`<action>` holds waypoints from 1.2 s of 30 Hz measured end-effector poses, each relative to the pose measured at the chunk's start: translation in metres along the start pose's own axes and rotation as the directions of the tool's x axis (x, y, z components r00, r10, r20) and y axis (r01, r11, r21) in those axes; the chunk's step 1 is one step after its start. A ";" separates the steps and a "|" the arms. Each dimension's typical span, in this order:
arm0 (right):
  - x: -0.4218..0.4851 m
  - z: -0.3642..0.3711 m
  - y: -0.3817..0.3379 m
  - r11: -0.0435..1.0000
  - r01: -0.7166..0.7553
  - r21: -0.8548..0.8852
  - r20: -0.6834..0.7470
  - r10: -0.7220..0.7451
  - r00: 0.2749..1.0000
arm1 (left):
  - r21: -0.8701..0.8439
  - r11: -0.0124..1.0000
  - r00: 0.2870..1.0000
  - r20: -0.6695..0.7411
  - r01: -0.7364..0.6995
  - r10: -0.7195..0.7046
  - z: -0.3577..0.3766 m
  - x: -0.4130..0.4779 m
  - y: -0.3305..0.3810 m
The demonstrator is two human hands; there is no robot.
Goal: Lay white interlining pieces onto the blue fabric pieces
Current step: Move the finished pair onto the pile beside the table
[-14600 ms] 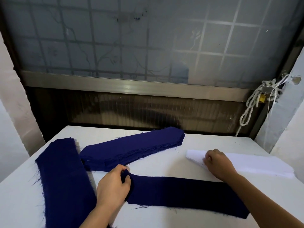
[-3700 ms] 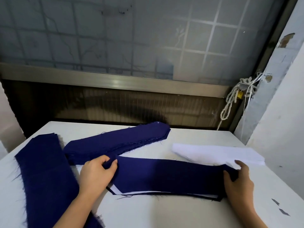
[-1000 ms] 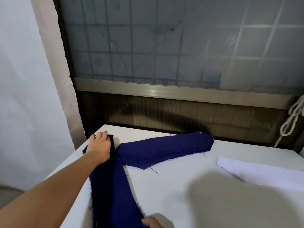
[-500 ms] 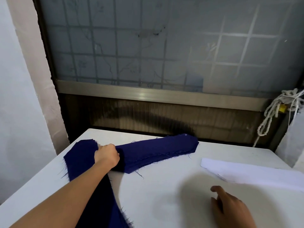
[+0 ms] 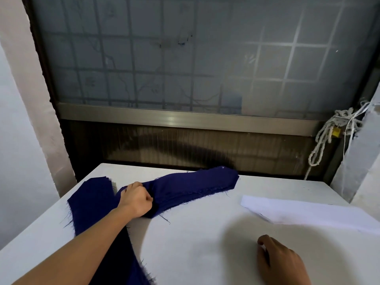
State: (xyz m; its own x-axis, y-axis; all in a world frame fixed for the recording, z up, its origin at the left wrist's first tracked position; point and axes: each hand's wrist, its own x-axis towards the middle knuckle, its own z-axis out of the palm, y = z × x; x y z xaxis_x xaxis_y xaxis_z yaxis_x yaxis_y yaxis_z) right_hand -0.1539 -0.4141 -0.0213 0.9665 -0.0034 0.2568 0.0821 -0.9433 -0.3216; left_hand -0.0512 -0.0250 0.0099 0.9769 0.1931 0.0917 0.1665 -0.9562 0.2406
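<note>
Clutching the near end of a blue fabric stack (image 5: 195,186) in a tight fist, the person's left hand (image 5: 136,199) reaches across the white surface (image 5: 195,243) at centre left of the frame. Its grip is closed on the bunched cloth, though how many layers it takes cannot be made out. That stack angles up and to the right toward the far edge of the surface, with frayed threads trailing from its near side. A second blue fabric stack (image 5: 92,206) lies just beside it at left, running down toward the bottom of the frame and passing beneath the forearm. The white interlining pieces (image 5: 304,212) lie flat at the right of the frame, well apart from both blue stacks, one tapered end pointing toward the centre. At lower right the right hand (image 5: 281,262) rests on bare surface short of the interlining, its fingers loosely curled and its grip empty. A frosted, gridded window (image 5: 185,58) fills the background, and a knotted rope (image 5: 322,140) hangs at the right edge.
</note>
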 end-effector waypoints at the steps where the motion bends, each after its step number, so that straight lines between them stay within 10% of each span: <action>1: 0.000 0.000 0.000 1.000 -0.005 -0.002 -0.003 0.005 1.000 | -0.026 1.000 1.000 0.001 0.003 -0.003 0.000 0.000 0.001; 10: 0.002 0.007 0.007 1.000 0.026 0.004 -0.098 -0.026 0.995 | -0.445 0.892 0.915 -0.389 -0.083 -0.108 0.000 -0.021 0.027; 15: 0.001 0.008 0.006 0.999 0.040 0.021 -0.121 -0.038 0.992 | -0.817 0.576 0.985 -0.125 -0.033 -0.121 0.007 -0.050 0.067; 20: 0.004 0.003 0.005 0.991 0.132 -0.029 -0.207 -0.135 0.969 | -0.719 0.665 0.972 -0.063 -0.202 0.227 0.027 -0.092 0.107; 25: 0.004 -0.001 0.006 0.936 0.323 -0.140 -0.295 -0.351 0.889 | -0.660 0.682 0.775 0.236 -0.314 0.586 0.029 -0.117 0.135; 31: 0.011 -0.003 0.010 0.793 0.568 -0.221 -0.317 -0.609 0.727 | -0.669 0.678 0.604 0.414 -0.305 0.681 0.015 -0.121 0.145; 36: 0.012 0.009 0.016 0.838 0.511 -0.192 -0.457 -0.537 0.709 | -0.909 0.414 0.874 0.159 -0.052 0.458 0.007 -0.100 0.113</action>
State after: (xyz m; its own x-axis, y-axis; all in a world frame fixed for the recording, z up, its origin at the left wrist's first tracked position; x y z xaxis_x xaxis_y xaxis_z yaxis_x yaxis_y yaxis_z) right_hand -0.1390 -0.4260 -0.0312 0.5301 0.3529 0.7710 0.5163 -0.8556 0.0366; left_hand -0.1291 -0.1537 0.0212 0.9518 -0.3044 0.0370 -0.1037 -0.2058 0.9731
